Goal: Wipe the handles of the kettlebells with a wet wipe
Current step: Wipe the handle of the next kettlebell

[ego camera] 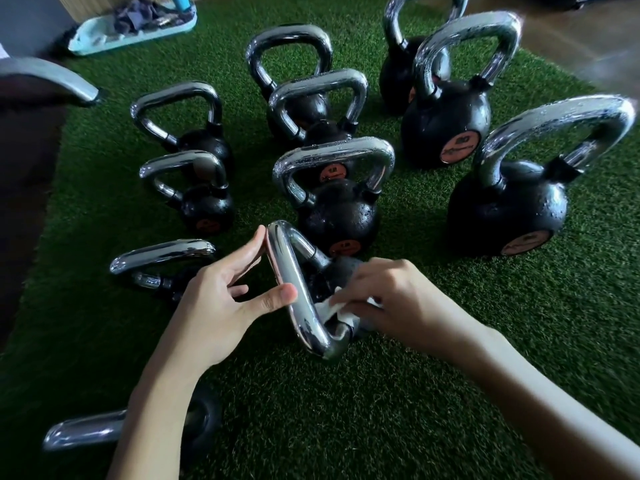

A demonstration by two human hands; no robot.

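Kettlebells (337,216), eleven clear (one wipe (332,308), right hand (391,296); left hand (221,299) on handle (304,327)).

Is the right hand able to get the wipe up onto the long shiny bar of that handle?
Probably yes. The right hand holds the wipe at the lower leg of the handle, right beside the bar. Only the left hand touches it, from the other side.

The wide-angle head camera looks forward and down, close over kettlebells (337,216) on turf (415,393).
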